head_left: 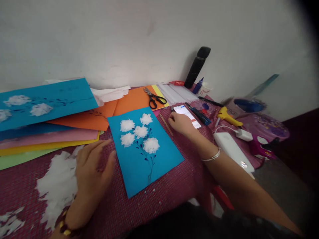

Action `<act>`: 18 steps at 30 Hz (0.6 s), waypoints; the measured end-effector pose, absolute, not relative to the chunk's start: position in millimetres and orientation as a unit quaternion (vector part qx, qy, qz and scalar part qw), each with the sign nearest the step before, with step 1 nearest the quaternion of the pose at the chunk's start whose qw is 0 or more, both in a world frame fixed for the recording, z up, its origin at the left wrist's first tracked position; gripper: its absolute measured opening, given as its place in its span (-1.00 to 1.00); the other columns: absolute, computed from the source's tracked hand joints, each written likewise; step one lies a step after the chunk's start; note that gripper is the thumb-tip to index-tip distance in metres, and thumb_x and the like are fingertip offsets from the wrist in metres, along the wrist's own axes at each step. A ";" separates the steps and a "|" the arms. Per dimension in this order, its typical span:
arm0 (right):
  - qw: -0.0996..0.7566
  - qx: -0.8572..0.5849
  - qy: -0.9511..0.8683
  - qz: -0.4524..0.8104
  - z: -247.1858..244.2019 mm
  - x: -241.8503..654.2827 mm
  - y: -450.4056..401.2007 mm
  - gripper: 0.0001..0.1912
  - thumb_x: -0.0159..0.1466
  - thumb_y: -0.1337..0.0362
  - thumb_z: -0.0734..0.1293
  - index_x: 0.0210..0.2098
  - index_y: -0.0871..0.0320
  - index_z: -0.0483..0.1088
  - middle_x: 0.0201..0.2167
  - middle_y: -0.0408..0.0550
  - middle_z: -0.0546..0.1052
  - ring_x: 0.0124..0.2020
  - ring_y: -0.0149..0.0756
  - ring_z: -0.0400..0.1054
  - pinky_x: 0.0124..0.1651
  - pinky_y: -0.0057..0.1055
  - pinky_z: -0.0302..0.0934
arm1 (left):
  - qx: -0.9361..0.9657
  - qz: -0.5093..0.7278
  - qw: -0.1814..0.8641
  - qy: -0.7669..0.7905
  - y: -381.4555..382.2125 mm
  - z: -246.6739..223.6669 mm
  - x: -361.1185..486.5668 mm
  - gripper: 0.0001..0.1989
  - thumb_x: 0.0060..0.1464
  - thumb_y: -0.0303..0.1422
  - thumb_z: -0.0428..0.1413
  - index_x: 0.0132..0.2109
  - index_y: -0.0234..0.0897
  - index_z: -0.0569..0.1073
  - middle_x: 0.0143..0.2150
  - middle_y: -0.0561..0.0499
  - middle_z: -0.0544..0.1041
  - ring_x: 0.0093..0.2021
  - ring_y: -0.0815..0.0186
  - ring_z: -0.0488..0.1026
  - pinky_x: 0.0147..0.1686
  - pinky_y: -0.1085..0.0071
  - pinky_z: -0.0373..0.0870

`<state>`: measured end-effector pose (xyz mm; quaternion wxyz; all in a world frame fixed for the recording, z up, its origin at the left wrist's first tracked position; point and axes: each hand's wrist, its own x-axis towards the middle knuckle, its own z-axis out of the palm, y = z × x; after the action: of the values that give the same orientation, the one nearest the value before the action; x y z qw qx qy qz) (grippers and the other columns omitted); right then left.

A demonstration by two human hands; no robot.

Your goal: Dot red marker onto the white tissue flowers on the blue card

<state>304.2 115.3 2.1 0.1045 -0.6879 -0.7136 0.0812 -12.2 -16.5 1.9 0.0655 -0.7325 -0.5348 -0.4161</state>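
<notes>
A blue sheet [164,156] lies on the table between my hands. It bears several fluffy white paper flowers [151,145] and painted dark blue stems with leaves. My left hand [91,166] is at the sheet's left edge, thumb and fingers apart, with nothing in it. Under and beside that hand lies a pile of torn white tissue paper [58,182]. My right hand [181,122] is just beyond the sheet's right edge, fingers curled, beside a lit phone [195,122]. A small dark tip shows at its fingers; what it is I cannot make out. A thin wooden stick [166,124] lies next to it.
Black-handled scissors [156,98] rest on orange paper [132,101]. Another flowered blue sheet [62,99] tops coloured papers at left. A black bottle [196,68] stands by the wall. At right are a yellow glue gun [228,117], a white power bank [233,151] and a pink tub [266,125].
</notes>
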 end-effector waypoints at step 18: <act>-0.012 -0.878 -0.477 0.031 14.8 528.5 198.0 -0.65 0.37 0.13 0.33 0.04 0.22 0.42 0.02 0.06 0.50 -0.02 -0.21 0.45 0.02 -0.14 0.39 | -0.679 -0.406 0.045 -0.610 -6.8 -13.9 -30.2 -0.70 0.22 -0.20 0.09 0.08 0.01 0.47 -0.02 -0.06 0.52 0.01 -0.12 0.47 0.10 -0.17 0.36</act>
<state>528.5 198.0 14.8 -0.0119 -0.8784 -0.4768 0.0306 -30.2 -6.8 -13.9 0.0453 -0.6793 -0.6099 -0.4056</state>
